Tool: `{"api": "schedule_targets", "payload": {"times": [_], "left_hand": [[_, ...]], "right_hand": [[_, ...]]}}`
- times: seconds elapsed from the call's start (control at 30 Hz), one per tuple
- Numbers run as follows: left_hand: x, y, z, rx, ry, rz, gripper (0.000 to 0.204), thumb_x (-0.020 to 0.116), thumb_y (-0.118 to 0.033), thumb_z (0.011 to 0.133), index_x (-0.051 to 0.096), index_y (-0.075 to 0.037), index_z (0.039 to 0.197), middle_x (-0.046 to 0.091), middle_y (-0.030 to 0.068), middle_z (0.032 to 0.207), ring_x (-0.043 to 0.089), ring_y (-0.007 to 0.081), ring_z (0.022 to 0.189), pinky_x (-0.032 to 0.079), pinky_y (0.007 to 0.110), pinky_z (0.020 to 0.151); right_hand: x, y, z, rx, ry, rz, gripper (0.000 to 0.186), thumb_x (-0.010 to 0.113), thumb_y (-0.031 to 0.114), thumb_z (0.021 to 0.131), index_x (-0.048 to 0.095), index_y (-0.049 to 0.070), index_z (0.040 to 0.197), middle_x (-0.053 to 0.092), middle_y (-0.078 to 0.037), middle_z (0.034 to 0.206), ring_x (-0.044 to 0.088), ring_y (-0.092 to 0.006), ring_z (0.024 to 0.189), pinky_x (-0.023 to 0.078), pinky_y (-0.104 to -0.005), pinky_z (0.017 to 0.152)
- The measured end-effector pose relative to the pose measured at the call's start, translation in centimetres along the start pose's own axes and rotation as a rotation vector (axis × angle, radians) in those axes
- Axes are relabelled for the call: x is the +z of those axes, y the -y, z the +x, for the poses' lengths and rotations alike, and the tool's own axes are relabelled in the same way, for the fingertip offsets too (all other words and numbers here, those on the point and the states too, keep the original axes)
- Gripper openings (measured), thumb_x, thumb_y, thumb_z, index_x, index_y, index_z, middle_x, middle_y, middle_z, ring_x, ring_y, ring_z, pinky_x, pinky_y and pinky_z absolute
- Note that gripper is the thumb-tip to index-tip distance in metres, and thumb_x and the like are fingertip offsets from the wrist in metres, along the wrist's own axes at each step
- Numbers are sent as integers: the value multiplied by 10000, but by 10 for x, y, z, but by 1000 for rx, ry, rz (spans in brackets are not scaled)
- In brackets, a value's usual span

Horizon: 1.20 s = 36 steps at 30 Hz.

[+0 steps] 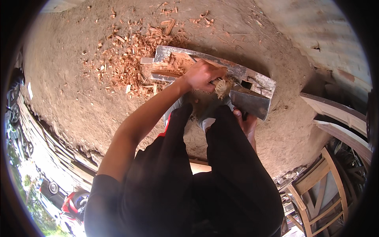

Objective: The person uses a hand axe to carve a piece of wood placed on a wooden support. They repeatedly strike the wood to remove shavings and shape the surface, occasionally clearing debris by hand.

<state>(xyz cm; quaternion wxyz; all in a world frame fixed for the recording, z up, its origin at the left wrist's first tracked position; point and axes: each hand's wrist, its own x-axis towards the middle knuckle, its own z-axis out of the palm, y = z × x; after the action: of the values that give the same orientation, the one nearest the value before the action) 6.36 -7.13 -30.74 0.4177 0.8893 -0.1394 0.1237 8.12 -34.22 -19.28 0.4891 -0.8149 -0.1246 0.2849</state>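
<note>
My left hand is closed around a chisel, its thin blade angled toward the hollowed part of a wooden workpiece. The frayed, splayed end of the chisel's handle sticks out on the right of the fist. The workpiece lies across in front of my feet, dark and worn on the outside, with a square hole near its right end. My right hand has its fingers curled at the lower edge of a dark flat-sided piece. I cannot tell whether that piece belongs to the workpiece.
Reddish wood shavings are scattered over the dirt floor at the left. Curved wooden pieces and a wooden chair frame stand at the right. Stacked boards and a red motorcycle are at the left.
</note>
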Motion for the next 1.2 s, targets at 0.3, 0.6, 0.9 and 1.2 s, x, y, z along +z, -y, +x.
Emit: {"api": "schedule_targets", "payload": {"times": [0.3,0.6,0.9,1.2], "left_hand": [[-26,-17,-1,-213,-109,-140,393,708,-120,550,711,-80,941,689,149,785,685,381,755,527,461,634],[-56,-41,1,-342,-267,-381,337,840,-189,626,688,-55,894,683,98,827,682,335,794,532,416,710],[-69,-49,-46,-72,-24,-224,173,795,-163,742,675,-41,760,658,97,809,656,297,810,529,403,770],[-49,-32,-54,72,16,-33,100,712,-119,677,673,-62,749,631,51,755,637,262,783,533,384,738]], "right_hand": [[5,10,6,40,62,41,343,781,182,942,641,7,1202,683,-81,1050,631,-193,1002,506,-346,902],[8,36,7,-19,63,-253,279,715,89,976,640,3,1231,728,-144,1072,698,-223,995,543,-342,882],[6,3,-4,179,188,-129,263,686,62,984,623,-34,1221,733,-177,1081,706,-248,1068,533,-351,914],[12,73,3,247,201,-104,256,665,77,995,615,-16,1227,723,-194,1055,713,-282,1021,525,-374,892]]}}
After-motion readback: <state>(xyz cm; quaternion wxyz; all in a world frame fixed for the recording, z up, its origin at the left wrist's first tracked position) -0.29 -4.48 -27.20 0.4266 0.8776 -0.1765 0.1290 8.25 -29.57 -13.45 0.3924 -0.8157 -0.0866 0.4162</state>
